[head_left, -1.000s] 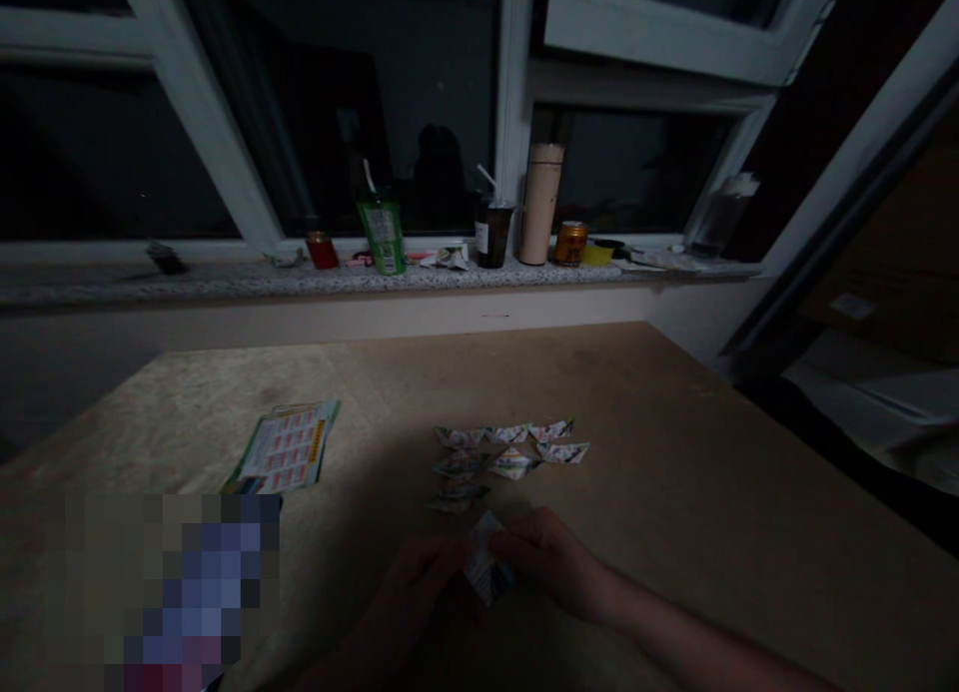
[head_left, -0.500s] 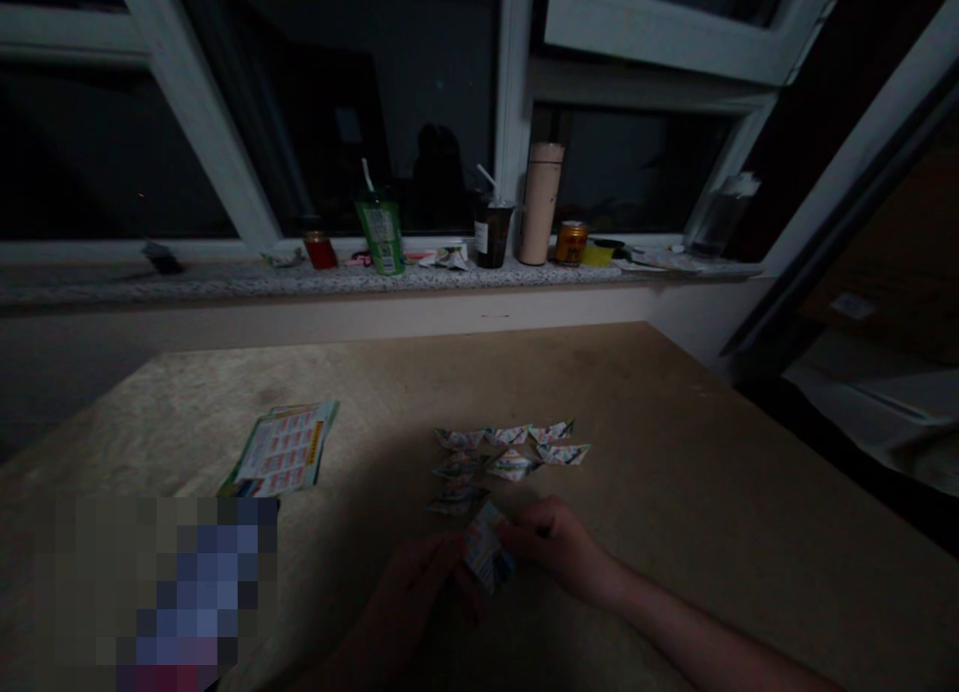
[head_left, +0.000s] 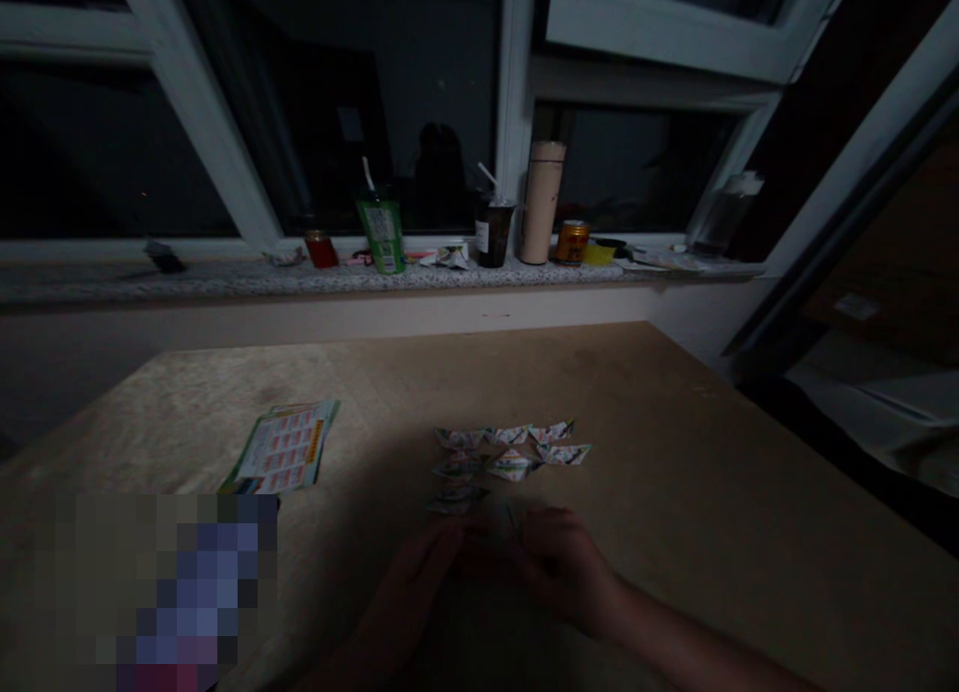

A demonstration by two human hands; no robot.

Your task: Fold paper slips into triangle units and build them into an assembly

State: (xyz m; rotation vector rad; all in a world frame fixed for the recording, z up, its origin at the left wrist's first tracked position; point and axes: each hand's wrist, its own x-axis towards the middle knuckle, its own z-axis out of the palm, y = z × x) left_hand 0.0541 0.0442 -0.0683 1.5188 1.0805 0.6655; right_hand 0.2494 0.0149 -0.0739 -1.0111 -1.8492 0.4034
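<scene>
It is very dim. My left hand [head_left: 420, 587] and my right hand [head_left: 561, 562] meet low over the wooden table [head_left: 674, 452], fingertips pinched together. Between them only a thin edge of a small printed paper piece [head_left: 510, 520] shows; the rest is hidden in shadow. Just beyond my fingers, several small folded paper shapes [head_left: 509, 452] lie in rows on the table, apart from my hands.
A stack of printed sheets [head_left: 285, 452] lies to the left, with a blurred patch below it. On the windowsill [head_left: 225, 278] stand a green cup [head_left: 381, 235], a dark cup [head_left: 492, 235], a tall flask [head_left: 542, 203] and two cans. The table's right edge drops off.
The paper piece, earlier held up with its printed face showing, has turned edge-on and sunk into shadow between my fingers. Both hands stay in nearly the same place.
</scene>
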